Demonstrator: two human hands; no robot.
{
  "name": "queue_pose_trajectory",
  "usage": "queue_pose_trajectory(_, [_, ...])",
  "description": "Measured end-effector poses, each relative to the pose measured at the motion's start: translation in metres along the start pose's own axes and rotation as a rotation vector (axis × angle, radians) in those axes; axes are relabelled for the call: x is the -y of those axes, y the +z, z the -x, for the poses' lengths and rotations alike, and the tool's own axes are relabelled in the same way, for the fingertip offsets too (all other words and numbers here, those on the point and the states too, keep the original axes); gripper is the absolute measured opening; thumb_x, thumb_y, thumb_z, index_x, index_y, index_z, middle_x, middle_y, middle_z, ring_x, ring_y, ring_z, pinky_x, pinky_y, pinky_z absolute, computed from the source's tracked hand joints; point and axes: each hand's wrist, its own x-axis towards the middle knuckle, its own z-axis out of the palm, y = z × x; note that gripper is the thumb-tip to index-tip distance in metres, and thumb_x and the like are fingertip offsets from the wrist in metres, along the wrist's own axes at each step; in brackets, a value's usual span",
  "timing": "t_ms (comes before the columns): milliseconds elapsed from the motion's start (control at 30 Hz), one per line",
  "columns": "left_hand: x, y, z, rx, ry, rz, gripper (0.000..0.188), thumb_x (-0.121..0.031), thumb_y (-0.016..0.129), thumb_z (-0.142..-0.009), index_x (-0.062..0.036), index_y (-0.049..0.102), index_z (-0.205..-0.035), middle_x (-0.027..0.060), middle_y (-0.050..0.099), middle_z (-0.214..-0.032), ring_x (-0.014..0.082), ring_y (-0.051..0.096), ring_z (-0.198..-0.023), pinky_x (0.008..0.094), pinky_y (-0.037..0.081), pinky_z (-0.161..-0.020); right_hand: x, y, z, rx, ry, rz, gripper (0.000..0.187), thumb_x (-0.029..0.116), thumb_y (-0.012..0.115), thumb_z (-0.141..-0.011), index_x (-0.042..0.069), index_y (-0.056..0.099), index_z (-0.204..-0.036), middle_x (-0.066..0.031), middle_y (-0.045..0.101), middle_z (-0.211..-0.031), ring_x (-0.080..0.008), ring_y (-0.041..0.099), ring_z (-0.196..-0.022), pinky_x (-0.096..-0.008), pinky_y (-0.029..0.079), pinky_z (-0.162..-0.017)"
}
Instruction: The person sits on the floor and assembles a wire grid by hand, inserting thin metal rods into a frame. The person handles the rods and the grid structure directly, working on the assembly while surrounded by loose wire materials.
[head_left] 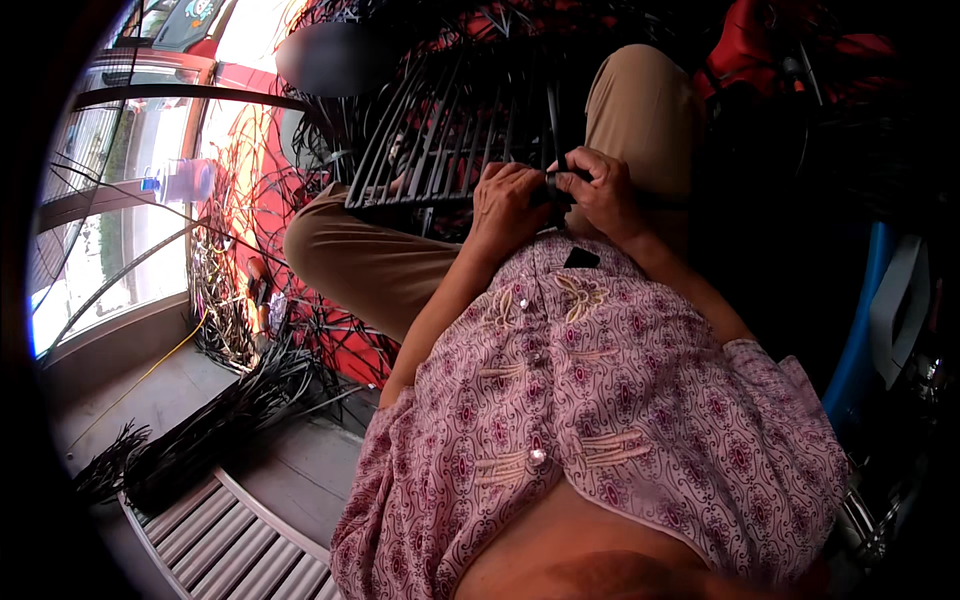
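A dark frame point(425, 135) with several black strips strung side by side across it rests against my folded legs. My left hand point(508, 205) is closed over the near edge of this frame, its fingertips partly hidden. Right beside it, my right hand point(605, 195) pinches a flat black strip point(553, 120) that runs up past the frame. Both hands almost touch where the strip meets the edge, and a small dark loop shows between them.
Loose black strips lie tangled on a red surface point(350, 345) at left. A thick bundle of strips point(235, 420) lies beside a slatted grey panel point(240, 535). Bright windows point(120, 220) stand at far left. A blue curved edge point(860, 315) rises at right.
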Motion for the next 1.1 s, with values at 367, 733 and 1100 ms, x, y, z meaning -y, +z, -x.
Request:
queue_pose_trajectory(367, [0.005, -0.012, -0.001, 0.098, -0.102, 0.040, 0.043, -0.027, 0.087, -0.064, -0.0099, 0.062, -0.094, 0.0052, 0.068, -0.087, 0.0249, 0.065, -0.090, 0.0397, 0.042, -0.097, -0.006, -0.003, -0.002, 0.064, 0.279, -0.283, 0.005, 0.004, 0.067, -0.090, -0.001, 0.069, -0.088, 0.0034, 0.065, -0.074, -0.0012, 0.056, -0.069, -0.0207, 0.047, -0.062])
queue_pose_trajectory(733, [0.001, -0.016, 0.001, 0.058, -0.022, 0.009, 0.045, -0.039, 0.087, -0.064, -0.0105, 0.061, -0.087, 0.0028, 0.065, -0.082, 0.0209, 0.064, -0.094, 0.0468, 0.031, -0.110, 0.000, -0.006, 0.002, 0.035, 0.395, -0.417, 0.006, 0.003, 0.066, -0.091, 0.002, 0.068, -0.085, 0.0062, 0.061, -0.073, 0.0015, 0.047, -0.065, -0.0180, 0.038, -0.055])
queue_pose_trajectory(1100, [-0.004, -0.012, 0.002, 0.007, -0.049, 0.058, 0.037, -0.021, 0.089, -0.055, -0.0115, 0.065, -0.081, 0.0046, 0.065, -0.086, 0.0257, 0.062, -0.095, 0.0463, 0.034, -0.107, 0.002, -0.009, 0.002, 0.067, 0.321, -0.166, 0.010, 0.002, 0.060, -0.088, 0.000, 0.069, -0.090, 0.0022, 0.060, -0.067, -0.0022, 0.050, -0.064, -0.0238, 0.044, -0.057])
